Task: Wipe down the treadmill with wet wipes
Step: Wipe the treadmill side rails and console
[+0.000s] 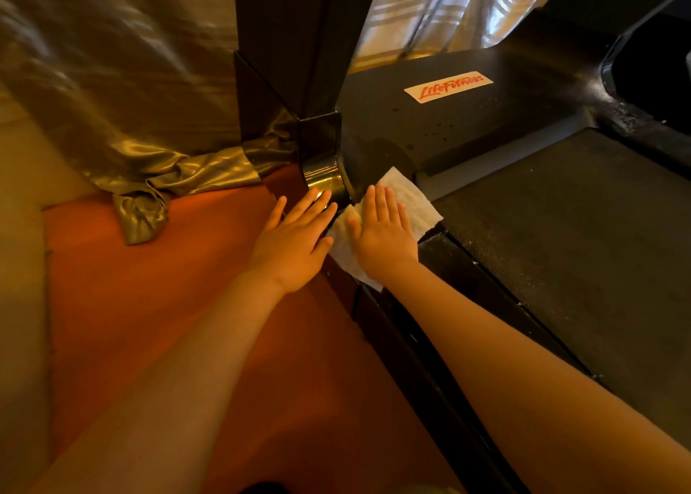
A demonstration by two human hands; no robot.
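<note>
**Flat hand presses wipe onto the treadmill's side rail**

Head view: the right hand (385, 235) lies flat with straight fingers. It presses a white, soft, creased wet wipe (415, 201) onto the black treadmill (430, 130), where the side rail meets the motor cover. The left hand (295, 239) is flat and empty just beside it. Its fingertips reach the glossy, rounded foot of the upright (323, 177); contact cannot be told. The belt (561, 239) looks matt and grainy. A red-lettered sticker (448, 86) sits on the cover. Shiny gold fabric (131, 127) bunches on the orange carpet (149, 306).
</note>
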